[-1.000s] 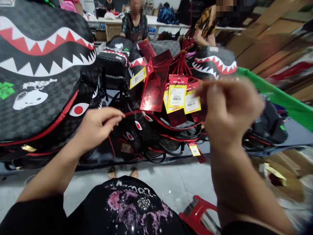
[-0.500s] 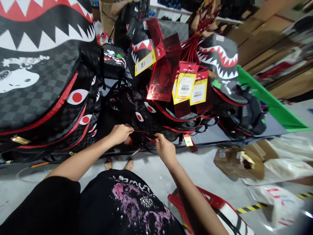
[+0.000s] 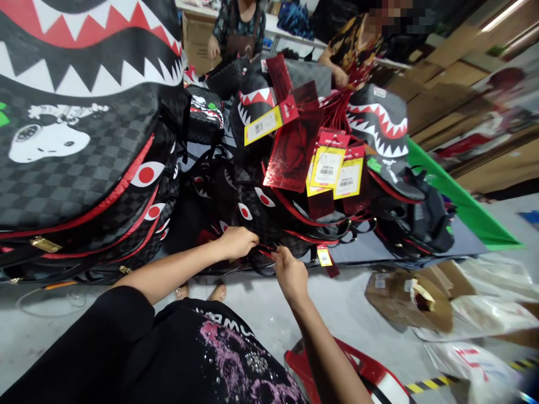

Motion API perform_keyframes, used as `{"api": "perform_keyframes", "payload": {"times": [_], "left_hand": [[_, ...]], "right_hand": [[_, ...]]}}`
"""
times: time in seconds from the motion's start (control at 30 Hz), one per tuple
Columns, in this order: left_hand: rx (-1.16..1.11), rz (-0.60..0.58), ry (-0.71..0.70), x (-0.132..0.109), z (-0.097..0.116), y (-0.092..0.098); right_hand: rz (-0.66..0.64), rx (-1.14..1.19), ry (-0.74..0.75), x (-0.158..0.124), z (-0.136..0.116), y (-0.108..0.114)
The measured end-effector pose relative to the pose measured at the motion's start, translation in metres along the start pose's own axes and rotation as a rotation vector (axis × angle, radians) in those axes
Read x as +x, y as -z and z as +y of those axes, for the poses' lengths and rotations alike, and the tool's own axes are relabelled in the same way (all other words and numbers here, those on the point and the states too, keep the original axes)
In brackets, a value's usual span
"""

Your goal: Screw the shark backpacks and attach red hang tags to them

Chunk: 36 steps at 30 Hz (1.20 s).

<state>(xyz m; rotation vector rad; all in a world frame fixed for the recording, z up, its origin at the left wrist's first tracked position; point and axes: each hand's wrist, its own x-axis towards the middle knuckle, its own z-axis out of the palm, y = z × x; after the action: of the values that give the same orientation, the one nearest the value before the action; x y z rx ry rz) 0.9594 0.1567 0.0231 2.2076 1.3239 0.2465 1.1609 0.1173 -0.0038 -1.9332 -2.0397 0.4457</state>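
Observation:
My left hand (image 3: 238, 243) is closed in a pinch at the front edge of a black checkered backpack (image 3: 269, 224) with red-and-white eyes. What its fingertips hold is too small to make out. Close by on the right, my right hand (image 3: 291, 272) pinches a thin red strip (image 3: 265, 253), near the bag's black handle loop. Red tags with yellow-and-white barcode labels (image 3: 328, 166) hang in a bunch over the bags. Another barcode label (image 3: 324, 256) dangles at the table edge.
Large shark-mouth backpacks (image 3: 84, 146) are stacked at left, with more bags (image 3: 383, 123) at right beside a green panel (image 3: 475, 207). An open cardboard box (image 3: 387, 297) and a red stool-like object (image 3: 362, 365) stand on the floor. Two people are across the table.
My left hand has moved right, nearer my right hand, and both sit slightly lower in view. The camera view has shifted, showing more of the people opposite.

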Motion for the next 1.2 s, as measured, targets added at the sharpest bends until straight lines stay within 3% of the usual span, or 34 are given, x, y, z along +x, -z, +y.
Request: {"api": "perform_keyframes", "payload": {"times": [0.13, 0.2, 0.27, 0.33, 0.43, 0.5, 0.6, 0.7, 0.77, 0.87, 1.03, 1.13, 1.2], "left_hand": [[-0.353, -0.199, 0.003, 0.003, -0.012, 0.008], [-0.625, -0.345, -0.061, 0.0, -0.022, 0.009], [-0.854, -0.411, -0.139, -0.005, -0.031, 0.007], [-0.904, -0.289, -0.148, -0.012, -0.035, 0.004], [-0.768, 0.117, -0.053, -0.019, -0.034, -0.002], [-0.663, 0.28, -0.079, -0.02, -0.03, -0.006], [-0.409, 0.31, -0.228, -0.02, -0.026, -0.013], [-0.069, 0.333, -0.343, -0.022, -0.021, -0.02], [0.055, 0.324, -0.429, -0.024, -0.016, -0.025], [0.038, 0.263, -0.467, -0.027, -0.007, -0.034], [-0.39, 0.33, -0.164, -0.021, 0.006, -0.048], [-0.654, 0.418, -0.009, -0.017, 0.012, -0.05], [-0.717, 0.458, 0.018, -0.016, 0.014, -0.049]], "right_hand": [[0.1, -0.287, 0.013, -0.007, -0.011, 0.02], [0.149, -0.287, -0.004, -0.01, -0.013, 0.026], [0.103, -0.183, -0.057, -0.01, -0.012, 0.029], [-0.031, 0.095, -0.152, -0.008, -0.007, 0.028], [-0.267, 0.665, -0.365, -0.005, 0.001, 0.023], [-0.411, 0.953, -0.467, -0.004, 0.002, 0.021], [-0.554, 1.199, -0.499, -0.003, 0.0, 0.023], [-0.579, 1.239, -0.493, -0.002, -0.007, 0.027], [-0.562, 1.226, -0.476, -0.002, -0.012, 0.027], [-0.425, 1.261, -0.417, -0.001, -0.02, 0.018], [-0.072, 1.308, -0.43, -0.001, -0.028, -0.006], [-0.029, 1.34, -0.477, -0.003, -0.031, -0.009], [-0.007, 1.345, -0.505, -0.004, -0.033, -0.008]]}}
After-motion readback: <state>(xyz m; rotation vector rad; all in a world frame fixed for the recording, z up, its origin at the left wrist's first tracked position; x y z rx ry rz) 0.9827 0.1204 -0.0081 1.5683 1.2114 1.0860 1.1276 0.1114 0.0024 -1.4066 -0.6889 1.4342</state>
